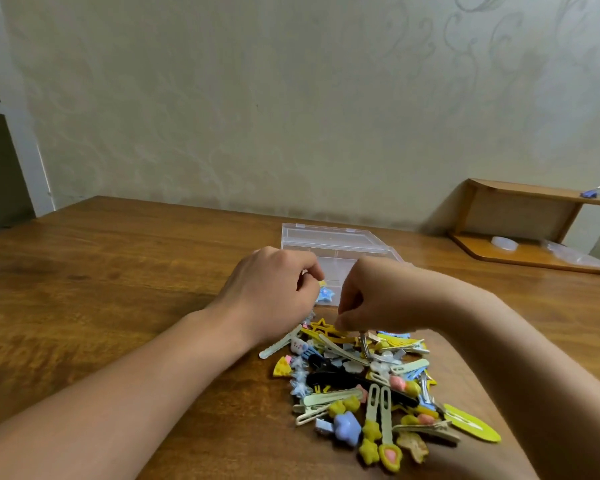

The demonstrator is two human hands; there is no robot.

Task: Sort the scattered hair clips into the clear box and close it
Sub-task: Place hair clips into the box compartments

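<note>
On the brown wooden table (118, 271), a heap of colourful plastic hair clips (368, 386) lies just before the open clear plastic box (329, 244). The left hand (271, 292) pinches a blue star-shaped clip (324, 295) near the box; the right hand (371, 299) grips a silver metal clip (365, 344) over the heap.

Pale patterned wall (291, 98) behind a wooden table (101, 271), small wooden shelf (520, 216) at right.

Wooden table (118, 271); patterned wall (257, 98) behind; wooden corner shelf (520, 216) at the table's far right corner, holding a small purple item (589, 193).
</note>
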